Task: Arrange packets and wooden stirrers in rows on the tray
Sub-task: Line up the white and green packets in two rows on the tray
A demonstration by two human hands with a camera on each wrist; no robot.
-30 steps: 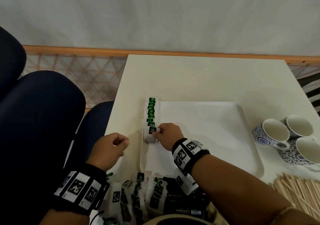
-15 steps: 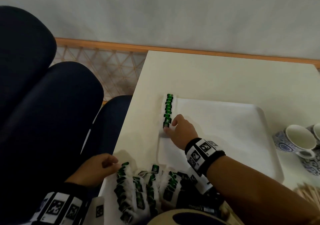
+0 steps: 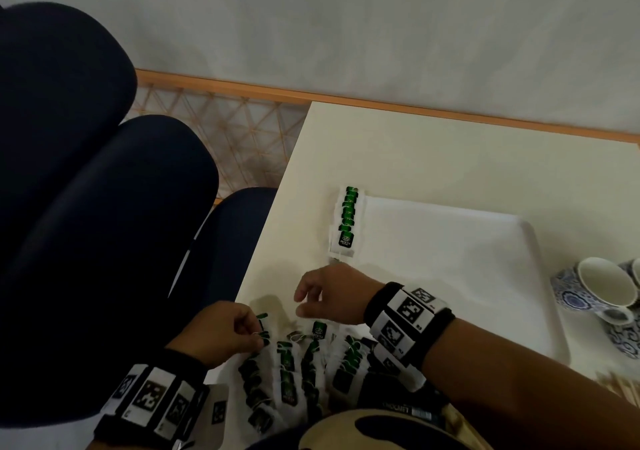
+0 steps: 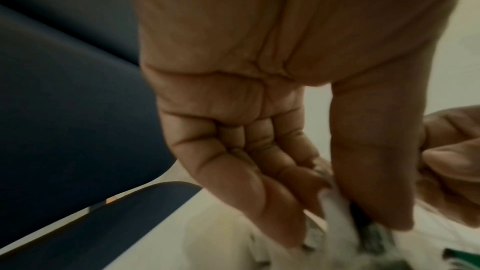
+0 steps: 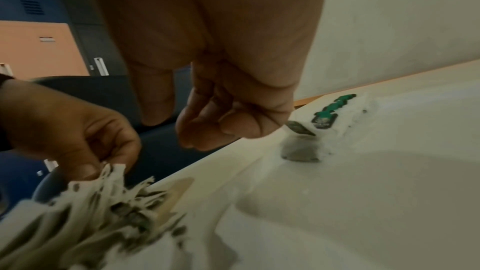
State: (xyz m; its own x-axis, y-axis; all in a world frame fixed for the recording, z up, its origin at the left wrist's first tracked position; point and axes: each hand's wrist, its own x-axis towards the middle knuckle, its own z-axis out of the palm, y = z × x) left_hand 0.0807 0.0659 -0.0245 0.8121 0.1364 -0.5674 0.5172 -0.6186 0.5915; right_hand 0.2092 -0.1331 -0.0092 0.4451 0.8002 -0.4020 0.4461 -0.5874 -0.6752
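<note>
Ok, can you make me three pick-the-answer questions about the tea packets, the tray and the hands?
1. Where is the neat row of packets?
A. along the tray's left edge
B. inside a cup
C. on the chair

2. What colour are the packet labels?
A. red
B. green
C. yellow

3. What is the left hand doing?
A. lying flat on the tray
B. holding a cup
C. pinching a packet from the pile

Answers: 1 A, the row runs along the white tray on its left side. 2 B, the labels show green. 3 C, thumb and fingers pinch a packet at the pile; the right hand holds nothing.
</note>
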